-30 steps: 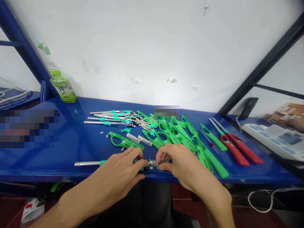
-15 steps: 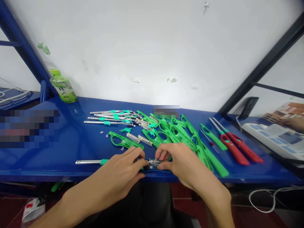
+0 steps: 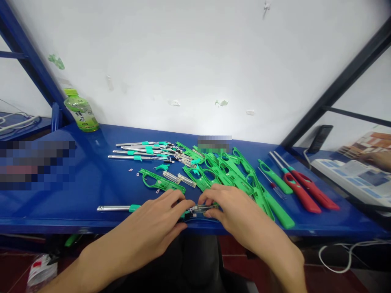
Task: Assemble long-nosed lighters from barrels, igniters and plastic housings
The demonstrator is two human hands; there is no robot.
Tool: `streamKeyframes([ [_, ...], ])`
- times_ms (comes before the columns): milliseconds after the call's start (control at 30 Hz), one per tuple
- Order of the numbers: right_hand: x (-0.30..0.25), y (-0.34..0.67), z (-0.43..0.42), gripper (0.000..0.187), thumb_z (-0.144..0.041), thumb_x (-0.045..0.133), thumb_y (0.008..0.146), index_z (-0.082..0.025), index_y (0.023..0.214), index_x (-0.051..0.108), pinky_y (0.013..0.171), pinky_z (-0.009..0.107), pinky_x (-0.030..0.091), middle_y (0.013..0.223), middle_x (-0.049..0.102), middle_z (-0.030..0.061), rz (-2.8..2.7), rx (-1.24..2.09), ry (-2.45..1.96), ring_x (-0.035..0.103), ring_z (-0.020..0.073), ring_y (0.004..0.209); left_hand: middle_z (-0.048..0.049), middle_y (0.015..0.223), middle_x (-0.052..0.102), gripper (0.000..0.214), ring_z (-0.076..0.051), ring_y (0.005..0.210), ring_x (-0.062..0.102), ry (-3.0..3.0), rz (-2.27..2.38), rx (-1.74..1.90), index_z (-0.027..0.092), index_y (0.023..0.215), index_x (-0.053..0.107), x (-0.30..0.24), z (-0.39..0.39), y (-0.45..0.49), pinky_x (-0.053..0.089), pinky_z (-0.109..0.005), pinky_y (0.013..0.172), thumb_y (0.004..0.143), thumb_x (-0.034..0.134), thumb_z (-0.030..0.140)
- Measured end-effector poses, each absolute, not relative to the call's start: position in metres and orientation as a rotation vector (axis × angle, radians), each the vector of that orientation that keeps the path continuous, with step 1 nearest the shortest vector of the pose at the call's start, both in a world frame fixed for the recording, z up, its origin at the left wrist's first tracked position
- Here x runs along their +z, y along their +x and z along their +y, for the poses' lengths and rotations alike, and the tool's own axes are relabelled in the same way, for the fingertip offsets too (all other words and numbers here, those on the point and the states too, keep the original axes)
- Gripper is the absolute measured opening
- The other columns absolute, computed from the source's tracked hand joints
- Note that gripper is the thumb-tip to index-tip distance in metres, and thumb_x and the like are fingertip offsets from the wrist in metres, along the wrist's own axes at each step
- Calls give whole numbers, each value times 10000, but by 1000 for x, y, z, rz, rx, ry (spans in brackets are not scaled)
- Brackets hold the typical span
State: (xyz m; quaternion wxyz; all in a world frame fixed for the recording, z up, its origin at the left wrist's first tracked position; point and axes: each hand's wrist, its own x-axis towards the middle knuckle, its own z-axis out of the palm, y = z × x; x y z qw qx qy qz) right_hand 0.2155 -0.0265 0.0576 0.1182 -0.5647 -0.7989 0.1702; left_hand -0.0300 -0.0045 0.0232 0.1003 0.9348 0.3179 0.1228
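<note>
A half-assembled long-nosed lighter lies along the table's front edge, its metal tube (image 3: 113, 208) pointing left with a teal collar (image 3: 133, 208). My left hand (image 3: 163, 215) is closed over the lighter's middle, covering most of it. A clear fuel tank (image 3: 200, 208) lies at the lighter's right end, and my right hand (image 3: 227, 205) pinches it between thumb and fingers. Just behind my hands are a green handle half (image 3: 163, 183), two loose clear tanks (image 3: 186, 180) and a teal trigger piece (image 3: 161, 167).
Further back lie several metal tube assemblies (image 3: 137, 152) and a heap of green handle shells (image 3: 229, 173). To the right are a screwdriver (image 3: 272, 184) and two red lighters (image 3: 301, 191). A green bottle (image 3: 81, 112) stands back left. Another person's hand (image 3: 380, 158) shows at far right.
My left fingers have shifted slightly right and stretched over the tank's left end. My right hand has moved slightly, still pinching the tank. The parts behind have not moved.
</note>
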Motion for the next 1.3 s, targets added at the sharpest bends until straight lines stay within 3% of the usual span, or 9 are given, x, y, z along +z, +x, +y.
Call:
streamKeyframes([
  [300, 51, 220, -28, 280, -54, 647, 949, -275, 1104, 722, 872, 352, 513, 1118, 653, 14, -2332, 491, -1527, 684, 201, 989, -54, 1295, 613, 317, -253, 1071, 663, 2751, 944, 388, 292, 1345, 560, 23, -5, -30, 542, -387, 874, 1043, 616, 213],
  [900, 55, 213, -28, 348, 4, 590, 947, -272, 1107, 731, 761, 332, 475, 1106, 639, 19, -2329, 376, -1605, 656, 186, 916, -69, 1286, 612, 298, -254, 1012, 670, 2744, 935, 381, 274, 1358, 554, 23, -4, -28, 559, -409, 835, 1065, 588, 231],
  [1133, 51, 226, -14, 255, -60, 673, 971, -269, 1101, 743, 935, 342, 487, 1078, 694, 8, -2329, 535, -1552, 695, 193, 990, -71, 1327, 590, 244, -262, 1057, 666, 2728, 958, 347, 270, 1322, 578, 23, -4, -27, 559, -417, 854, 1080, 556, 248],
  [1300, 50, 229, -10, 241, -85, 689, 978, -282, 1098, 759, 941, 347, 479, 1080, 731, 9, -2337, 563, -1542, 704, 212, 1016, -65, 1293, 573, 175, -261, 1046, 657, 2682, 991, 289, 266, 1239, 612, 27, 0, -22, 548, -421, 838, 1088, 523, 254],
])
